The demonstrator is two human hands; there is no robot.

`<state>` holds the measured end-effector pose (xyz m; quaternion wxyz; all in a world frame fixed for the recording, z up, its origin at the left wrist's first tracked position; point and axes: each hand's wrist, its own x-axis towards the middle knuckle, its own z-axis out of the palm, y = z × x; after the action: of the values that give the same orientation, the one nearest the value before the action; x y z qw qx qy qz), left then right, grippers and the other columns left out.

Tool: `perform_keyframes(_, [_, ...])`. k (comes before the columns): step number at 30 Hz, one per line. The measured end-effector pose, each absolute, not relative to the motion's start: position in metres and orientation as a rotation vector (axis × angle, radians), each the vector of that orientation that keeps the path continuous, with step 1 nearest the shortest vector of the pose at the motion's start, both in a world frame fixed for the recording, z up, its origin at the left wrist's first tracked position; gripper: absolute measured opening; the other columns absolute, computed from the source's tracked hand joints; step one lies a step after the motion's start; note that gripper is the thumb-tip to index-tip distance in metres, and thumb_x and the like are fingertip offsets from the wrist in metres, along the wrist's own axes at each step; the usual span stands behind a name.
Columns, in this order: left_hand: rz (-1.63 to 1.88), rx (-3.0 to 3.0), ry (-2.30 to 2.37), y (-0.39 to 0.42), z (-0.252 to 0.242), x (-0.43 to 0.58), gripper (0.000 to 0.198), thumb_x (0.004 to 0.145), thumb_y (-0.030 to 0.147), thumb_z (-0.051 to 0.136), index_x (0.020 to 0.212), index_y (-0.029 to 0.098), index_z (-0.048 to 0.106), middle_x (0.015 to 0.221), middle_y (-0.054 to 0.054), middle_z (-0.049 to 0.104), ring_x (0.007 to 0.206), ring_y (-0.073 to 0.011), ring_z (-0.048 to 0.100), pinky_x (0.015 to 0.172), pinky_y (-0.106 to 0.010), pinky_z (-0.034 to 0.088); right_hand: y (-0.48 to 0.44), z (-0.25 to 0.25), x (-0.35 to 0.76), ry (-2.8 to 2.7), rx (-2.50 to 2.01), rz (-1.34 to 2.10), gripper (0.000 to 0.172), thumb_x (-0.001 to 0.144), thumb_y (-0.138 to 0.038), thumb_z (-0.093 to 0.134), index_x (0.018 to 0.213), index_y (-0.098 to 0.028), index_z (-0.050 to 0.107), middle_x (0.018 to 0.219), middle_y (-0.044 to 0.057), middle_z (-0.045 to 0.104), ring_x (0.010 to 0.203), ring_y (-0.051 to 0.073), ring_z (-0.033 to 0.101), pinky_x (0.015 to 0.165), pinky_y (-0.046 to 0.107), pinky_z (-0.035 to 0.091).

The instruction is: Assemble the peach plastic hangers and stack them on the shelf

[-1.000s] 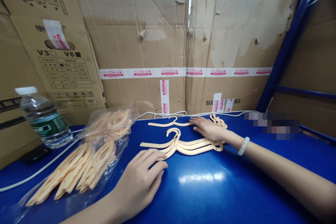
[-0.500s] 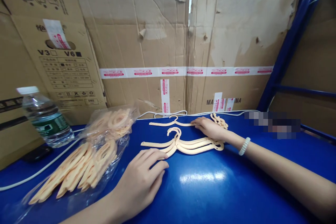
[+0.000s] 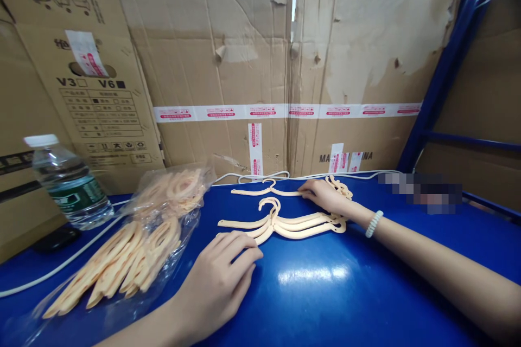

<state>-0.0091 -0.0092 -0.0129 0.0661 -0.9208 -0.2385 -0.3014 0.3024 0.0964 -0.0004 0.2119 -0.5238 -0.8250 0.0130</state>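
Left hand (image 3: 222,274) arches palm-down over near hangers (image 3: 301,234), right hand (image 3: 323,196) outstretched at far hanger (image 3: 251,193); grips I can't tell.

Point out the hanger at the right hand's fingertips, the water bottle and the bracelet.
Hanger (image 3: 265,192): head view, on the left bar, close to the hook.
Water bottle (image 3: 75,193): head view, on the green label.
Bracelet (image 3: 374,224): head view, on the middle of its visible band.

Left carton (image 3: 101,114): "V3" beside blank box, "V6" beside filled box; small print table below, too fine. Right cardboard (image 3: 366,65): "MA…NA", middle taped over. Red print on white tape (image 3: 222,113), bottle label (image 3: 73,195): unreadable.
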Motion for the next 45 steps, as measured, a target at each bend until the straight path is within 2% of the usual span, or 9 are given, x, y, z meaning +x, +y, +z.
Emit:
perform_keyframes(6, [-0.926,-2.768,-0.693,-0.010,-0.013,-0.010,0.023,0.088,0.005,0.047,0.102,0.019,0.060,0.102,-0.007,0.066,0.093,-0.0218,0.061,0.081,-0.037,0.049,0.095,-0.001,0.302,-2.257,-1.506,0.044,0.014,0.082,-0.011,0.061,0.087,-0.015,0.073,0.089,0.010,0.073,0.080,0.023,0.066,0.074,0.030,0.048])
perform_keyframes(12, [-0.946,-2.743,-0.678,-0.010,-0.013,-0.010,0.025,0.088,0.004,0.046,0.103,0.019,0.061,0.105,-0.008,0.066,0.097,-0.0229,0.061,0.082,-0.038,0.050,0.096,-0.004,0.304,-2.182,-1.535,0.062,0.011,0.079,-0.013,0.062,0.081,-0.016,0.072,0.083,0.008,0.072,0.075,0.022,0.064,0.069,0.030,0.046])
perform_keyframes(18, [-0.946,-2.745,-0.698,-0.009,-0.012,-0.011,0.027,0.087,0.003,0.046,0.105,0.018,0.060,0.105,-0.009,0.066,0.098,-0.0231,0.061,0.082,-0.039,0.051,0.092,-0.001,0.308,-2.069,-1.540,0.192,0.007,0.075,-0.016,0.063,0.074,-0.019,0.069,0.075,0.003,0.072,0.072,0.020,0.066,0.066,0.028,0.047])
perform_keyframes(22, [-0.971,-2.719,-0.698,-0.009,-0.010,-0.012,0.027,0.087,0.003,0.045,0.105,0.018,0.059,0.103,-0.009,0.066,0.096,-0.0230,0.062,0.081,-0.038,0.051,0.090,0.004,0.316,-1.952,-1.542,0.312,0.002,0.069,-0.018,0.065,0.067,-0.019,0.065,0.065,0.001,0.070,0.064,0.018,0.064,0.059,0.025,0.047])
perform_keyframes(29, [-1.021,-2.666,-0.719,-0.009,-0.006,-0.013,0.029,0.086,0.003,0.048,0.108,0.018,0.058,0.105,-0.009,0.066,0.099,-0.0238,0.061,0.085,-0.041,0.050,0.087,0.013,0.325,-1.725,-1.471,0.471,0.011,0.063,-0.026,0.068,0.062,-0.018,0.060,0.053,0.001,0.062,0.051,0.015,0.057,0.049,0.025,0.044])
perform_keyframes(35, [-1.081,-2.526,-0.797,-0.009,0.001,-0.014,0.034,0.086,0.004,0.048,0.117,0.017,0.054,0.115,-0.012,0.061,0.111,-0.0263,0.054,0.093,-0.044,0.045,0.067,0.033,0.326,-1.592,-1.370,0.484,0.026,0.064,-0.041,0.070,0.068,-0.019,0.057,0.060,0.001,0.061,0.055,0.015,0.055,0.051,0.026,0.043])
perform_keyframes(41, [-1.119,-2.370,-0.894,-0.008,0.005,-0.018,0.046,0.085,0.005,0.050,0.130,0.015,0.045,0.132,-0.016,0.049,0.129,-0.0308,0.039,0.106,-0.054,0.032,0.036,0.033,0.310,-1.644,-1.299,0.627,0.030,0.060,-0.041,0.076,0.062,-0.018,0.056,0.061,0.000,0.058,0.057,0.013,0.052,0.053,0.025,0.039])
perform_keyframes(45, [-1.062,-2.367,-0.932,-0.004,0.002,-0.017,0.048,0.088,0.010,0.051,0.134,0.015,0.040,0.132,-0.015,0.052,0.128,-0.0297,0.042,0.108,-0.053,0.030,0.024,0.019,0.298,-1.742,-1.229,0.676,0.029,0.064,-0.043,0.074,0.061,-0.019,0.056,0.061,0.000,0.056,0.058,0.014,0.049,0.055,0.027,0.037])
